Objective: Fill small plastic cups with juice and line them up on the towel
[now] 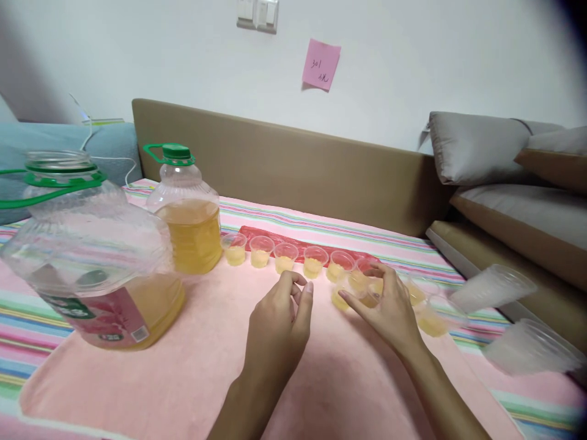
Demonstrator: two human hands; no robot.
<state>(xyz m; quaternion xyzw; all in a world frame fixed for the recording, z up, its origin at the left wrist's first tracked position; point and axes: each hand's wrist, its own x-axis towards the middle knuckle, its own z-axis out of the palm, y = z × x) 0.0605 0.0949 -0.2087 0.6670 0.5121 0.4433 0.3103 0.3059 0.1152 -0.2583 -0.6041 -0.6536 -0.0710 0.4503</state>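
We are holding our left hand [280, 319] loosely curled, grasping nothing, near cups [313, 264] standing in a row on the cloth [174, 385]; our right hand [392, 310] is hovering among others, fingers parted; whether gripping one, we cannot tell.

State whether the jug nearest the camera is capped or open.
Open: on the near jug, the clear rim stands bare above the green collar, with no cap over it.

A pink note [321, 65] sticks to the white wall [183, 67], below and right of the switches [257, 15]; grey cushions [479, 150] pile up beside the brown headboard [284, 168].
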